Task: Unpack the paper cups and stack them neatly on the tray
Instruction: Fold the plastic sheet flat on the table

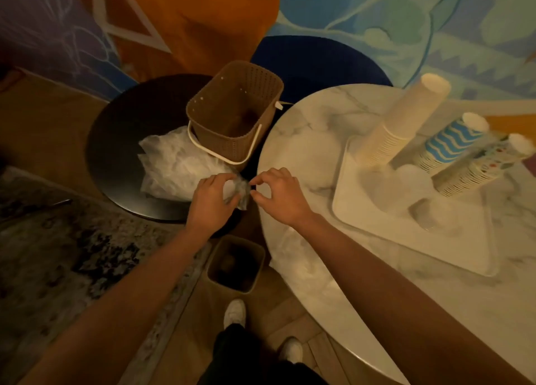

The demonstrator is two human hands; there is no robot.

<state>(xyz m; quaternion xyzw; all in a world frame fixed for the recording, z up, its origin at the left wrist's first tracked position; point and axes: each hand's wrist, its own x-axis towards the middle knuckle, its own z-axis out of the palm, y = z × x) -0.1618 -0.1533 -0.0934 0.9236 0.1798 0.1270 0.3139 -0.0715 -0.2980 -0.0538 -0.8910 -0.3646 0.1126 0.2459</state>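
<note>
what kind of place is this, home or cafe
Likely a cafe or lounge corner, not certain: a mural wall, a round marble table, and a tray of stacked paper cups.

A white marble counter (304,129) fills the right of the frame and bears a pale tray (406,239). Left of it, a dark round counter (116,141) carries a brown basket (232,115) and crumpled clear plastic wrap (174,164). At lower centre a small bin (235,264) stands on the floor (43,118).

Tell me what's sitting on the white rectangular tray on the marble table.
On the white rectangular tray stand three upside-down stacks of paper cups: plain cream, blue wavy-striped and spotted. Pale blurry shapes before them are unclear; the stacks hide the tray's far side.
</note>
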